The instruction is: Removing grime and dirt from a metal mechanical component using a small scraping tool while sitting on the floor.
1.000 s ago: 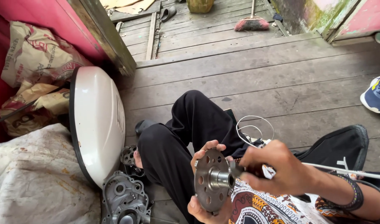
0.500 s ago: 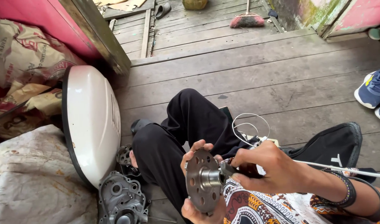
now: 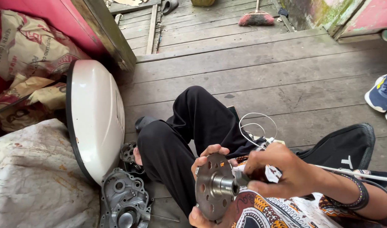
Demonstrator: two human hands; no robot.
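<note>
I sit on a wooden floor with a round metal flywheel disc [image 3: 211,186] held upright in front of my lap. My left hand [image 3: 207,154] grips the disc by its rim, fingers over the top edge and the palm under the bottom edge. My right hand [image 3: 278,171] is closed around a small dark tool whose tip meets the disc's central hub [image 3: 225,185]. Most of that tool is hidden inside the fist. A thin white wire loop [image 3: 257,125] lies just behind my right hand.
A white engine cover [image 3: 96,118] leans at the left beside a grey metal engine casing [image 3: 124,199] and a grey cloth [image 3: 28,181]. Paper sacks [image 3: 31,55] lie against a red wall. A black bag [image 3: 345,147], a blue shoe [image 3: 383,93] and a broom [image 3: 257,17] are farther off.
The view has shifted slightly. My hands stay on the disc, with the right hand still pressing the tool at the hub; the disc has barely moved.
</note>
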